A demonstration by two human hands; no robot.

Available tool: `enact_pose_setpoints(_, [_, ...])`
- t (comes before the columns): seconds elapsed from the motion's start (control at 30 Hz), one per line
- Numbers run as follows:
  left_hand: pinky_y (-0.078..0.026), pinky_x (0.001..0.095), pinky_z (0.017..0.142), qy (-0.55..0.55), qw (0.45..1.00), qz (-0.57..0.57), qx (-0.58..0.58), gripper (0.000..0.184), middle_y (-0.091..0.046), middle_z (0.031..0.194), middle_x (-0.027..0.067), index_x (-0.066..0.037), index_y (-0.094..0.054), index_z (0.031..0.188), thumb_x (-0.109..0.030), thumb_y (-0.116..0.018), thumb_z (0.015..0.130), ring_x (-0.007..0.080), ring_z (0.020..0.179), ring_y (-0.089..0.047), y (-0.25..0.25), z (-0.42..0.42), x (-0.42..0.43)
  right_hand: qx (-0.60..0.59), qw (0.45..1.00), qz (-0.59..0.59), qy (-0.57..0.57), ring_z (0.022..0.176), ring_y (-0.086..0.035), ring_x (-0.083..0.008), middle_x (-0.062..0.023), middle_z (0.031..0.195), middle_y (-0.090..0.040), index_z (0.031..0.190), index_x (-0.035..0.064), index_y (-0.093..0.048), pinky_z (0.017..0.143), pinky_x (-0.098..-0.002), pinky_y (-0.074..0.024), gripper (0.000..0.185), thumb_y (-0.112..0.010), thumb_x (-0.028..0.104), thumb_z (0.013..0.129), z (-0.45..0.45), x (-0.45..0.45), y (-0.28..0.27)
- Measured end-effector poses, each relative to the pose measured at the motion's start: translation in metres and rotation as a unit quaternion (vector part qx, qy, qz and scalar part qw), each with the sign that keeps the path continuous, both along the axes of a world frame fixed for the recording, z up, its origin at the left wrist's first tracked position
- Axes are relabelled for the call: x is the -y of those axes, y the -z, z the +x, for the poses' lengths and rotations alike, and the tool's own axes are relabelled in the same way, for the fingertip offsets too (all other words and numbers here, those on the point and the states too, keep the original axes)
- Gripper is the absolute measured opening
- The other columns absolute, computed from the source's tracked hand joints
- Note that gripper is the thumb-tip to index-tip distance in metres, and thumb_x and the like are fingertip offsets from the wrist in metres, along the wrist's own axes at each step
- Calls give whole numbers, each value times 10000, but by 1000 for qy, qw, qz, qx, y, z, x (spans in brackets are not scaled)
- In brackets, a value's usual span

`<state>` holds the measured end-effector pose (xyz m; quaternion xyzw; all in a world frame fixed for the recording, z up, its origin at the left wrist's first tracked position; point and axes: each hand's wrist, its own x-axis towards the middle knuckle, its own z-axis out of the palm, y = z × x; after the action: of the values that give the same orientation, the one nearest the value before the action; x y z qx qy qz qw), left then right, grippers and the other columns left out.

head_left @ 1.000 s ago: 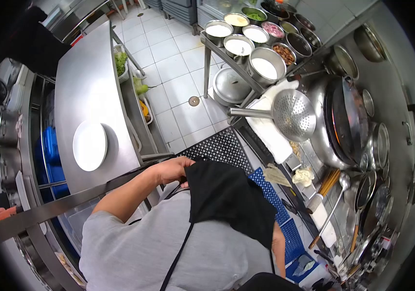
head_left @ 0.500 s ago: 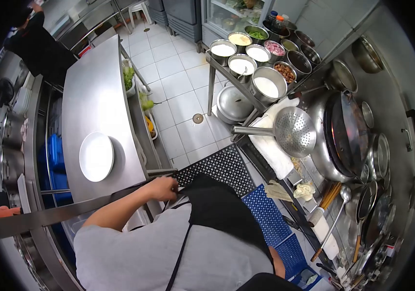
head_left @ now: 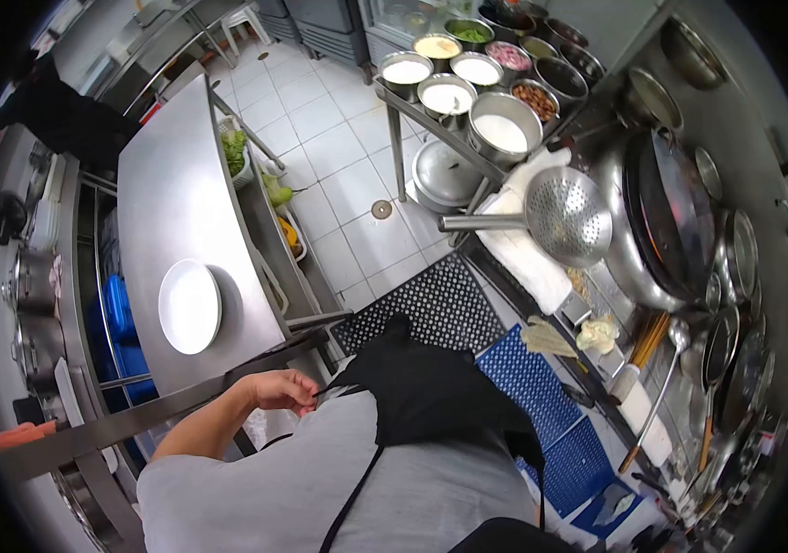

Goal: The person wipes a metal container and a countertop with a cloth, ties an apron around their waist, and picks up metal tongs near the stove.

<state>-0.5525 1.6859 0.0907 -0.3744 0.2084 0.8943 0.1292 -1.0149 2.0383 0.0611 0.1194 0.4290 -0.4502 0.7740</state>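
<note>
My left hand (head_left: 287,391) is closed, its fingertips pinched on the edge of the black apron (head_left: 440,396) at chest height. The apron lies over my grey shirt, with a thin black cord running down from it. Just beyond the hand is the metal rail (head_left: 182,403) of the steel table (head_left: 168,166). On that table stands a white plate (head_left: 189,306) with nothing visible on it. My right hand is out of view, hidden low on the right side of my body.
On the right, a perforated strainer (head_left: 567,217) rests beside a wok (head_left: 675,221) on the stove. Several metal pots of ingredients (head_left: 503,129) stand on a rack. A ladle (head_left: 657,396) lies below. Black and blue mats (head_left: 431,309) cover the floor. Another person (head_left: 62,120) stands far left.
My left hand has moved slightly down and left, and the apron edge is drawn toward it. My right forearm has gone out of view. The camera has shifted a little.
</note>
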Motion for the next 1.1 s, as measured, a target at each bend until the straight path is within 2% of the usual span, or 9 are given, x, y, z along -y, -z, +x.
enact_pose_setpoints(0.07, [-482,266,715,59,998,15,-22,46,-626,806,-45,-95,-647,825,-133,-673,825,67,749,-594,20,17,-11,14,1000,-12,-1,882,-623,-133,-49,1035,-647,1138,-15,-595,744,-266,-497,462,-677,-32,683,1,-19,5])
enact_pose_setpoints(0.13, [-503,268,777,106,994,40,2,193,-681,940,-11,-33,-682,977,-155,-690,827,83,858,-626,26,25,-26,29,999,-28,-3,886,-622,-135,-53,1031,-647,1139,-20,-591,744,-265,-495,470,-681,-32,678,3,-38,10])
enact_pose_setpoints(0.2, [-505,288,863,152,986,-12,66,339,-693,1036,42,18,-661,1088,-174,-714,814,125,964,-631,7,12,-33,42,998,-44,0,890,-622,-136,-57,1028,-646,1141,-24,-587,744,-264,-493,478,-684,-32,673,4,-56,13])
enact_pose_setpoints(0.27, [-500,308,886,95,992,-49,72,430,-688,1046,69,36,-642,1129,-172,-747,768,174,979,-631,-25,-18,-32,47,998,-46,-1,896,-622,-142,-62,1028,-647,1144,-26,-586,748,-267,-492,481,-686,-27,673,8,-68,15])
enact_pose_setpoints(0.43, [-505,313,815,164,971,-120,126,441,-686,1022,65,31,-657,1101,-139,-756,706,163,929,-621,-28,-31,-24,19,1000,-1,-20,917,-623,-165,-82,1033,-651,1151,-27,-589,764,-281,-489,479,-689,3,683,20,-65,6])
enact_pose_setpoints(0.67, [-493,301,792,224,953,-198,54,428,-685,994,55,27,-671,1066,-168,-757,695,138,908,-595,13,0,-35,-15,997,26,-65,946,-626,-197,-108,1041,-657,1161,-27,-593,788,-300,-486,480,-692,45,697,24,-61,-4])
enact_pose_setpoints(0.8, [-485,312,829,225,969,-91,41,477,-680,1026,63,27,-659,1102,-210,-757,701,154,950,-584,57,31,-58,-33,993,45,-103,963,-628,-215,-124,1046,-661,1166,-28,-595,801,-311,-484,482,-695,69,704,22,-61,-12])
enact_pose_setpoints(0.97, [-466,328,892,226,966,-96,83,566,-648,1129,89,42,-597,1203,-246,-735,736,165,1040,-556,11,-5,-40,-75,981,65,-167,983,-630,-238,-143,1051,-666,1173,-28,-598,818,-325,-481,486,-697,99,714,19,-66,-29])
enact_pose_setpoints(1.1, [-455,334,918,234,968,-86,38,589,-639,1147,100,54,-584,1216,-256,-735,738,171,1077,-546,36,16,-54,-125,956,76,-253,1000,-631,-256,-158,1056,-669,1179,-28,-600,831,-337,-479,491,-699,122,722,18,-70,-45])
